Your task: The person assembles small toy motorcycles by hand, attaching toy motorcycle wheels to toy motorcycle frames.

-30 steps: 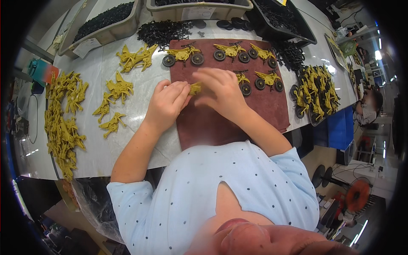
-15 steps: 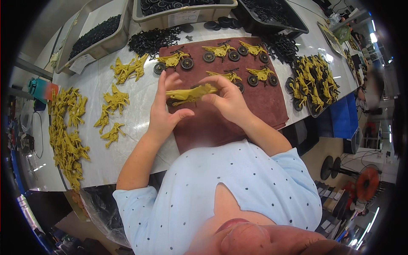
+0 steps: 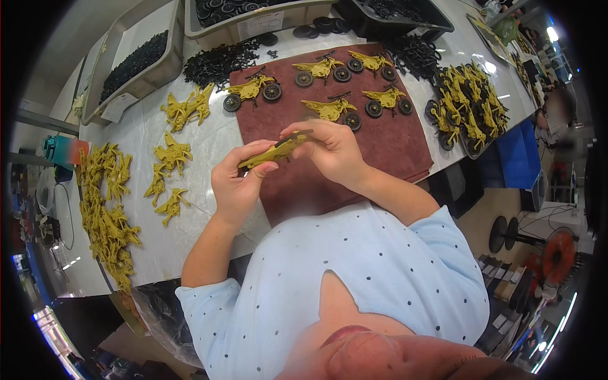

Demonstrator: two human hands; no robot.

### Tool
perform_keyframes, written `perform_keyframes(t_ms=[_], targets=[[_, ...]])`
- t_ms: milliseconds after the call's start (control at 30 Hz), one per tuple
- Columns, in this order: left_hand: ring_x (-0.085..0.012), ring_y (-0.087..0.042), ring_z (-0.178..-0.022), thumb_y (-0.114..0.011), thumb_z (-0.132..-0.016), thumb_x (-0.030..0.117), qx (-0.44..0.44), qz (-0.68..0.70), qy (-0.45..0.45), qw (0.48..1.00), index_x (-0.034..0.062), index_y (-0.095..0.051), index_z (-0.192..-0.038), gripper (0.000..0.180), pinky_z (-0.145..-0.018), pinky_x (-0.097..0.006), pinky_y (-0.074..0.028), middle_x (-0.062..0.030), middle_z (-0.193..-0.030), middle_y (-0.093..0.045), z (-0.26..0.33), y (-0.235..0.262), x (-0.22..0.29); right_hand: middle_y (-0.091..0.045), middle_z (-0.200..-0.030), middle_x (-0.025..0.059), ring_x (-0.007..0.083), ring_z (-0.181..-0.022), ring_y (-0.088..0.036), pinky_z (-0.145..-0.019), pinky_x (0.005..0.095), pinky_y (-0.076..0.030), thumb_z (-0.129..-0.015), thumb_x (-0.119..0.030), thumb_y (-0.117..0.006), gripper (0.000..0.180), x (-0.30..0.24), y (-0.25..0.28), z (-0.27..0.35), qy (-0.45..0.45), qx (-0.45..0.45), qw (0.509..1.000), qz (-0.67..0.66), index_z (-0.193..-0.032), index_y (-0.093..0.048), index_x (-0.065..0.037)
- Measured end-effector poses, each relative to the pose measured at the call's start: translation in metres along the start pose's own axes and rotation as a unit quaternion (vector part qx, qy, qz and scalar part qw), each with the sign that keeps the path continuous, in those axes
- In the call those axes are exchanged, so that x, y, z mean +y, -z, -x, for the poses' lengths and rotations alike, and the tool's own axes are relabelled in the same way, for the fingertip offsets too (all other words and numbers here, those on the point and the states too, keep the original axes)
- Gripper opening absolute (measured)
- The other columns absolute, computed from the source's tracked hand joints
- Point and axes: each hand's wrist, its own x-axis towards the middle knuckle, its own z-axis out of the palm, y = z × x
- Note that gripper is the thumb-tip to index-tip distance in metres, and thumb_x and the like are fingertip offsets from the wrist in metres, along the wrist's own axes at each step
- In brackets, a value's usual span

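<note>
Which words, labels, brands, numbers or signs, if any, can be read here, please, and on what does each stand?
No text is readable here.
White label on the middle grey bin: too small and blurred to read.
White paper on the left grey bin: too blurred to read.
Held yellow part: no lettering can be made out.

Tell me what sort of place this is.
Probably a toy assembly workshop: yellow bodies heaped at left, bins of black parts, and wheeled toy motorbikes set out on a maroon cloth.
</note>
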Motion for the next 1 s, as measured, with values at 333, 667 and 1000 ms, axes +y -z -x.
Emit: perform_keyframes(t_ms=[333, 667, 1000], targets=[[-0.0156, -0.066, -0.089, -0.067, -0.091, 0.017, -0.009, 0.296, 0.223, 0.929, -0.0003, -0.058, -0.112, 0.029, -0.078, -0.027, -0.055, -0.0109, -0.101, -0.067, -0.01, 0.011, -0.009, -0.056, -0.129, 0.0113, 0.0182, -0.117, -0.055, -0.094, 0.0321, -0.047, -0.088, -0.015, -0.07, 0.045, 0.008, 0.031, -0.004, -0.073, -0.119, 0.956, -0.256, -0.129, -0.057, -0.002], [-0.0239, -0.06, -0.108, -0.056, -0.098, 0.034, -0.001, 0.213, 0.218, 0.953, 0.004, -0.059, -0.117, 0.036, -0.089, -0.036, -0.051, -0.0096, -0.111, -0.064, -0.008, -0.005, 0.001, -0.058, -0.116, 0.0096, 0.0215, -0.102, -0.059, -0.087, 0.0308, -0.048, -0.077, 0.001, -0.073, 0.039, 0.013, 0.02, 0.001, 0.143, -0.045, 0.983, 0.106, -0.114, -0.064, -0.007], [-0.0275, -0.064, -0.1, -0.08, -0.069, 0.009, -0.033, -0.31, -0.322, 0.894, 0.0067, -0.069, -0.103, 0.036, -0.081, -0.039, -0.037, -0.0034, -0.099, -0.07, -0.008, 0.003, 0.002, -0.062, -0.102, 0.0073, 0.02, -0.096, -0.06, -0.083, 0.0307, -0.049, -0.079, 0.001, -0.072, 0.028, 0.013, 0.001, 0.012, 0.076, -0.016, 0.995, -0.06, -0.105, -0.061, -0.006]])
